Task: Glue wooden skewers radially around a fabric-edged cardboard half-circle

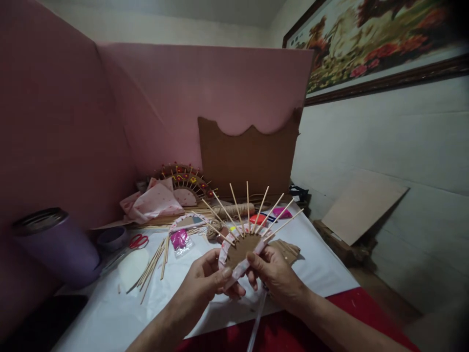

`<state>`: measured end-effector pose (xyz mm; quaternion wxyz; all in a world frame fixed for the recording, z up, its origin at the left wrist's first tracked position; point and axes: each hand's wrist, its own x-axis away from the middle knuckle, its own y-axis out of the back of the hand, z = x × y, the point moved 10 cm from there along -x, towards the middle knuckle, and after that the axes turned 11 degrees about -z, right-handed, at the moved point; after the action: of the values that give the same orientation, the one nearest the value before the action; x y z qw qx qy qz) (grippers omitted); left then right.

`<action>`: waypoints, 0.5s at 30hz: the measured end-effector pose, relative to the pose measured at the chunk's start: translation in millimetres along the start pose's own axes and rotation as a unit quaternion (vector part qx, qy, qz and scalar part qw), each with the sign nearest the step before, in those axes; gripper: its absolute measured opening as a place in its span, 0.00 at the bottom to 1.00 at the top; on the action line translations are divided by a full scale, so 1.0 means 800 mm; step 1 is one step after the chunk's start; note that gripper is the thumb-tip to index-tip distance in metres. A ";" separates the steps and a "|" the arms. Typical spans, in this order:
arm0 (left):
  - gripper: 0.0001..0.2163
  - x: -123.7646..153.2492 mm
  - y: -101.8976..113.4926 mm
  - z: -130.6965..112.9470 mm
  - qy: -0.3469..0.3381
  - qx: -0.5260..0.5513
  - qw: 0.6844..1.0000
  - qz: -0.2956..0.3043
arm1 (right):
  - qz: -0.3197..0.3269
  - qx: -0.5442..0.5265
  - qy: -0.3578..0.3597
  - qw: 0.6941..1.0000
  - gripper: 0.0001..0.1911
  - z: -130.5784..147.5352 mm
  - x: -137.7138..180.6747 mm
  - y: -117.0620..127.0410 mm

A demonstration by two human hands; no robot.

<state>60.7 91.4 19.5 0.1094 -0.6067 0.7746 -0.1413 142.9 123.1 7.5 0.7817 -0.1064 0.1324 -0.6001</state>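
Both hands hold up a half-round cardboard piece (245, 247) edged with pink patterned paper, with several thin wooden skewers (248, 208) fanning out of its curved top. My left hand (205, 283) grips its lower left edge, thumb on the pink rim. My right hand (273, 274) pinches the lower right edge. A pale ribbon strip (256, 322) hangs down from under my right hand.
A white sheet (176, 308) covers the table over a red cloth (348, 303). On it lie loose skewers (152, 266), red scissors (138, 241), a pink bead bag (180, 240), twine (234, 211), a finished decorated fan (185, 186), pink paper (156, 201). A purple tumbler (58, 244) stands left.
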 end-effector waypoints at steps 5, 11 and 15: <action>0.10 -0.001 0.002 0.006 0.016 0.032 0.999 -0.034 | -0.005 0.000 -0.021 1.000 0.16 -0.007 0.002 0.002; 0.06 -0.005 0.042 -0.008 -0.015 -0.004 0.992 -0.127 | -0.045 0.066 -0.021 0.997 0.20 0.004 -0.008 0.015; 0.06 -0.005 0.069 -0.027 -0.054 -0.046 0.982 -0.174 | -0.137 0.185 0.070 0.971 0.17 0.065 -0.008 0.056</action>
<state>4.3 109.2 20.2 0.0968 -0.7431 0.6561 -0.0892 199.5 141.1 42.8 0.6871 0.0650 0.0580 -0.7213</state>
